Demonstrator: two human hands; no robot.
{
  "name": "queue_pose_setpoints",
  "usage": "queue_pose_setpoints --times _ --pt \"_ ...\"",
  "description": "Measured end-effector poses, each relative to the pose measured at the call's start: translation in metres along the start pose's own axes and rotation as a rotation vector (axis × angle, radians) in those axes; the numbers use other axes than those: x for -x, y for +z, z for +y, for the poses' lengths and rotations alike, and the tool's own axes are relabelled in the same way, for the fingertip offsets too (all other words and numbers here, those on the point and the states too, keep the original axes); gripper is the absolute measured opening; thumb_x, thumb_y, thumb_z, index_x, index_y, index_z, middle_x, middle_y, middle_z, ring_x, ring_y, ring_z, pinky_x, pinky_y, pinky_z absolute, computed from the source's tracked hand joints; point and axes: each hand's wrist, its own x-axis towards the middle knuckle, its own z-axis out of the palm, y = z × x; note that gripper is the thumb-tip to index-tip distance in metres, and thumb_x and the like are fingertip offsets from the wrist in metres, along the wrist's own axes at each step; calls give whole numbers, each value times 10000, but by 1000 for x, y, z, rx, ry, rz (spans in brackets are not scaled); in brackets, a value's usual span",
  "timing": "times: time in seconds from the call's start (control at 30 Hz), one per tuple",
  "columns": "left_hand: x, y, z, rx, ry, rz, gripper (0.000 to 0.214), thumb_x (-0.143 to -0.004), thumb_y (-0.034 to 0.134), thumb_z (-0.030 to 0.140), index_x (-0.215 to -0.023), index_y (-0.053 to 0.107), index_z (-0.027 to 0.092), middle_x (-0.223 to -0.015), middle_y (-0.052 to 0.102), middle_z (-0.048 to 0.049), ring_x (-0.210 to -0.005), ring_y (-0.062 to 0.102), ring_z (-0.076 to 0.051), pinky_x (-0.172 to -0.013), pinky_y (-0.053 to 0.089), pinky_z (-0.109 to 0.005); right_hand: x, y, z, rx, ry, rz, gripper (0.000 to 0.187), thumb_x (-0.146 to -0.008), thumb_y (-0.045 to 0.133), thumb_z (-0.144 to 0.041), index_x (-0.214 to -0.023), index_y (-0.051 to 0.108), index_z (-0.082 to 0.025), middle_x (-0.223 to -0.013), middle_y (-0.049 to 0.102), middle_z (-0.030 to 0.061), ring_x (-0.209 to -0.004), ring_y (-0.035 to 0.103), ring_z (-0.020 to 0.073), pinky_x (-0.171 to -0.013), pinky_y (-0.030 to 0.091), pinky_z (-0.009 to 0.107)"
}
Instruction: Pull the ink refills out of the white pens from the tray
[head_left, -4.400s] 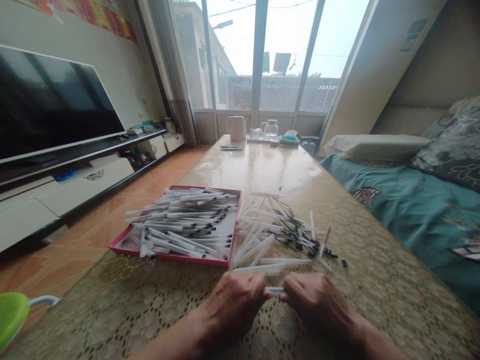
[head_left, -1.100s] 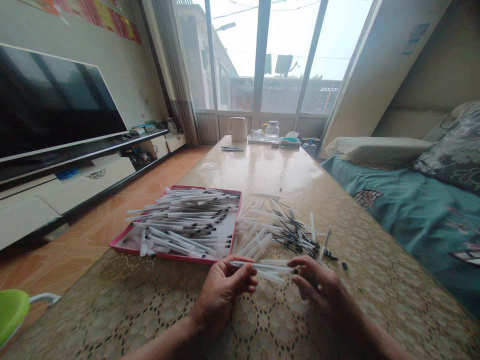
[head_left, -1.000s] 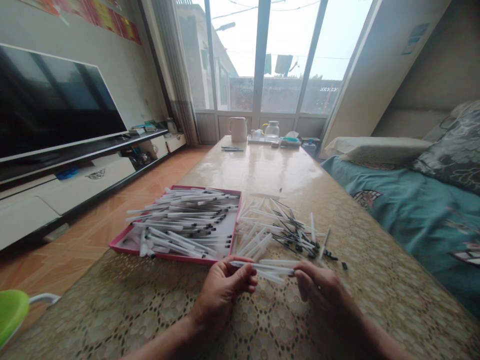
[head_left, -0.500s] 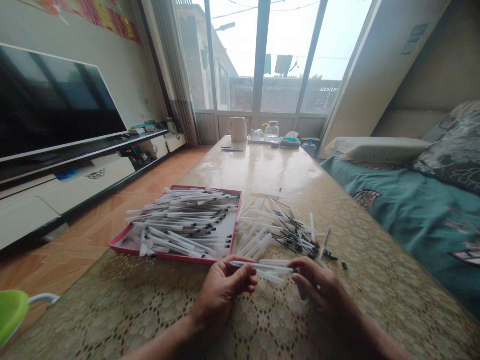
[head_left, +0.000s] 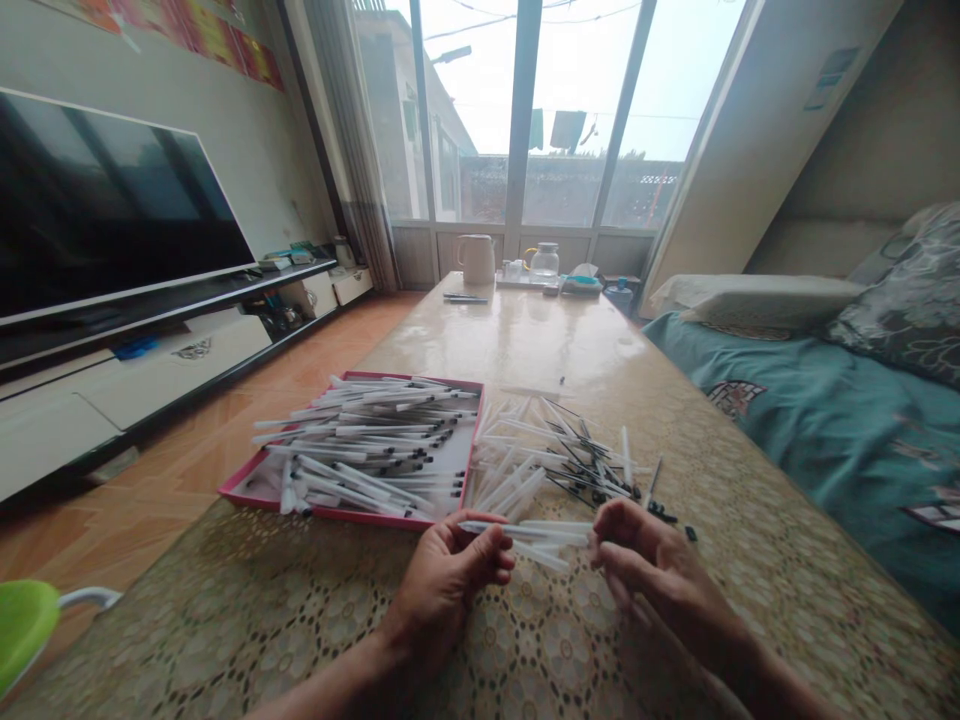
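At the left of my view, a dark television (head_left: 112, 210) sits on a low white cabinet (head_left: 150, 365), with orange floor tiles (head_left: 247, 420) below it. At the far end of the desk (head_left: 525, 340) I see a white jug (head_left: 475, 258) and a glass pitcher (head_left: 543, 259) in front of a tall window (head_left: 555, 100). On the right is a bed (head_left: 825, 420) with a teal cover and a pale pillow (head_left: 750, 297).

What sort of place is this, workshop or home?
Most likely a home living room, not a workshop: a TV on a low cabinet, a couch with pillows, and a jug on the long table. The left hand holds a pen, the right hand at its end.
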Motion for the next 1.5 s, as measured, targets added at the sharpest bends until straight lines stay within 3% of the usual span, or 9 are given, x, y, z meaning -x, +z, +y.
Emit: queue_pose_setpoints --times 0.37,0.53,0.67,0.83,0.97,1.03,1.23,1.4,1.5 --pt "0 1 1 14 -6 -15 175 -670 741 205 -792 659 110 -640 667 -39 -547 605 -98 -500 458 -176 -4 -5 6 -30 48 -8 296 -779 573 -458 -735 474 -182 -548 428 -70 -399 297 39 -368 219 169" --pt "3 5 5 63 -9 54 228 -651 756 202 -827 638 119 -625 657 -21 -505 587 -82 -475 448 -166 -9 -42 12 -377 74 333 228 -717 645 -312 -716 448 -196 -521 445 -87 -366 294 24 -335 211 126" --pt "3 6 4 53 8 71 252 -668 741 185 -879 622 117 -674 668 -35 -552 611 -94 -518 475 -179 -17 -67 18 -487 -75 601 226 -694 660 -288 -713 448 -209 -540 465 -95 -372 364 31 -353 329 117" --pt "6 13 7 18 0 11 543 -706 702 154 -1202 480 158 -986 668 -115 -842 653 -193 -721 514 -270 -33 -57 23 -249 -177 666 257 -718 658 -378 -849 507 -218 -788 621 -12 -706 611 131 -647 503 231" --pt "10 18 9 -72 59 -18 858 -737 671 177 -1386 120 283 -1117 613 -129 -917 639 -246 -710 520 -321 -40 -46 30 146 -229 516 330 -795 550 -452 -1018 526 -210 -1153 579 85 -1097 512 242 -930 391 407" --pt "12 19 9 -161 120 -39 841 -760 642 201 -1384 86 294 -1107 605 -127 -891 644 -248 -683 525 -333 -39 -46 34 241 -233 501 350 -824 494 -460 -1070 517 -212 -1209 549 93 -1116 500 259 -923 394 435" --pt "32 25 27 -758 225 -263 194 -791 545 193 -980 574 156 -821 630 -68 -712 613 -177 -629 482 -287 -32 -44 38 503 -260 585 310 -840 455 -426 -1047 544 -214 -1097 607 80 -1005 558 248 -835 449 402" --pt "54 25 65 -1426 340 -522 243 -693 544 65 -883 608 201 -830 633 -32 -716 566 -167 -648 417 -266 -24 -39 34 659 -350 624 259 -828 472 -400 -971 571 -208 -1002 626 71 -931 572 239 -826 442 388" --pt "46 2 93 -1651 412 -492 237 -749 436 77 -877 579 215 -868 608 -30 -774 538 -175 -676 396 -267 -22 -37 31 665 -377 621 249 -825 474 -389 -961 571 -204 -981 629 70 -905 580 232 -813 445 373"
